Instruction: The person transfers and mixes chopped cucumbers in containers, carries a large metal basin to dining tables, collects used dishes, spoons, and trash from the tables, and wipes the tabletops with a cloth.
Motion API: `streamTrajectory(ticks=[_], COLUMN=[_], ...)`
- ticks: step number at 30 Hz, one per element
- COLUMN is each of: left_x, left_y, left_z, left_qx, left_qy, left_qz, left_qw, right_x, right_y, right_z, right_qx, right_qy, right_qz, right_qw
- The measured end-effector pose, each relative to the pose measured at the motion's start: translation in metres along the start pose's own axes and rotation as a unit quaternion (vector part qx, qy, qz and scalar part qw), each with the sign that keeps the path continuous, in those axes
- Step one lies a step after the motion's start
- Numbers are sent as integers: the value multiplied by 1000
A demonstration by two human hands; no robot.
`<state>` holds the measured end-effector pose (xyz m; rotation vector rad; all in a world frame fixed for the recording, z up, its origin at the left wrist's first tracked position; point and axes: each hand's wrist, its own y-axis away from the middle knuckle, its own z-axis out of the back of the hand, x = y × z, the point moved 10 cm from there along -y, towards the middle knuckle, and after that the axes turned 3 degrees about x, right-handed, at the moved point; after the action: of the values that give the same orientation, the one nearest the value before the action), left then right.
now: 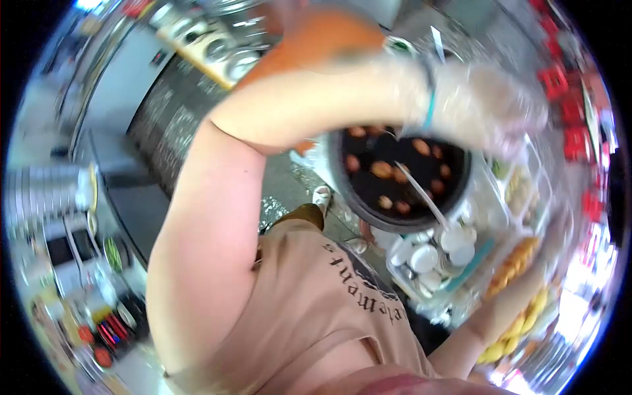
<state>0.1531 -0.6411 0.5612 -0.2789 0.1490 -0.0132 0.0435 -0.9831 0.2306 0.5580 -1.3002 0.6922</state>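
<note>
Blocking the pot (385,224): gloved left hand (490,108), across its upper right; grip can't be told.
Right hand (558,238): far right, by bread (517,261); blurred, grip unclear.
Pot: upper centre; eggs (382,170), white handle (423,195) inside.
Below it: white containers (423,259).
Shirt (296,276): "etements".

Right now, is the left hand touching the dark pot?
Cannot tell: in the head view, the left hand overlaps the dark pot, hiding any contact.
</note>
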Motion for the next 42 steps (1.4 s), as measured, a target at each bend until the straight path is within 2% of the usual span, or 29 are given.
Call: streamTrajectory(ticks=[1,2,3,4,5,7,8,9,11,12,14,15,17,19,21,22,23,25,26,27,29,32,33,35,36,37,39,41,42], left_x=[-19,-30,-37,-43,-51,-77,-98,-123,-163,-184,-217,-229,-250,-267,-283,-297,-306,-327,-341,-354,-384,-408,-415,-419,-416,-419,-427,-444,-454], left_y=[37,76,118,167,217,326,370,401,466,488,533,557,609,664,731,763,802,897,945,995,1081,1161,1182,1238,1275,1315,1370,1426,1447], left_z=[31,47,59,65,71,64,63,62,56,61,72,84,119,162,207,235,255,292,312,325,363,444,473,513,526,531,543,541,542], left_qx=[-13,-6,40,3,13,-14,-35,-56,-143,-164,-206,-228,-284,-315,-384,-407,-425,-518,-517,-582,-661,-716,-728,-754,-739,-691,-755,-843,-890], left_qy=[51,79,124,144,144,168,141,122,201,190,205,193,140,112,107,73,59,62,43,68,58,21,5,-35,-69,-104,-72,-100,-118], left_qz=[-9,40,139,178,262,426,477,498,579,592,620,624,623,641,642,638,640,637,679,663,653,600,598,580,599,669,626,525,441], left_qw=[999,996,982,973,954,889,867,857,778,766,729,722,715,691,655,650,638,568,520,466,364,355,336,306,300,254,180,64,12], right_x=[41,157,234,254,266,314,331,343,368,373,431,459,489,497,549,556,588,632,650,671,721,764,774,799,813,823,847,868,885], right_y=[36,92,152,175,197,247,271,288,318,326,390,429,482,522,612,655,706,788,827,871,967,1084,1115,1157,1172,1187,1213,1234,1247], right_z=[10,-21,-51,-68,-80,-129,-150,-171,-221,-243,-300,-324,-380,-454,-528,-568,-599,-682,-722,-759,-826,-915,-942,-996,-1025,-1054,-1119,-1186,-1216], right_qx=[-42,12,-39,-13,17,108,142,168,272,286,397,438,504,556,589,667,700,758,779,797,846,891,907,919,930,941,945,947,946], right_qy=[66,345,221,129,37,53,-7,-21,-89,-104,-139,-174,-218,-200,-170,-190,-170,-209,-194,-176,-126,-106,-97,-61,-52,-43,-4,20,34], right_qz=[20,176,132,131,125,230,248,268,284,285,367,412,374,263,374,190,249,290,250,209,205,159,143,179,172,165,187,220,239], right_qw=[997,922,966,983,991,966,958,949,915,909,830,780,747,762,696,695,648,546,542,538,476,411,383,347,320,293,268,232,215])
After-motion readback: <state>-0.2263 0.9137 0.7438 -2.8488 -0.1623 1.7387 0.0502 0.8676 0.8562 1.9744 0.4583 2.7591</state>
